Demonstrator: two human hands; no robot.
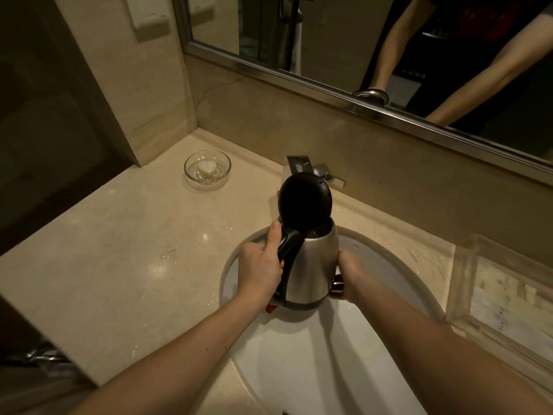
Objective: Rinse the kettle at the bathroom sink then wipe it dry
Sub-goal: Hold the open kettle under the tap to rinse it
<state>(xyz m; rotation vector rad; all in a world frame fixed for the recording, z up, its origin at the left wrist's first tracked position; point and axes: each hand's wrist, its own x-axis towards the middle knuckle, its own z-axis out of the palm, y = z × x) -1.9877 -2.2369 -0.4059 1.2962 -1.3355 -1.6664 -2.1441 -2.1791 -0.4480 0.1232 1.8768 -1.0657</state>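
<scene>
A stainless steel kettle (312, 266) with a black handle and a red switch at its base is held upright over the white sink (302, 360). Its black lid (304, 197) stands flipped open, and a little water glints inside. My left hand (261, 266) grips the black handle, thumb on top. My right hand (347, 275) presses against the kettle's right side near the base. The chrome faucet (311, 169) sits just behind the open lid; no running water is visible.
A glass soap dish (207, 166) with a small round soap stands on the beige marble counter (119, 259) at the left. A clear tray (505, 298) holding packets sits at the right. A mirror (389, 40) spans the back wall.
</scene>
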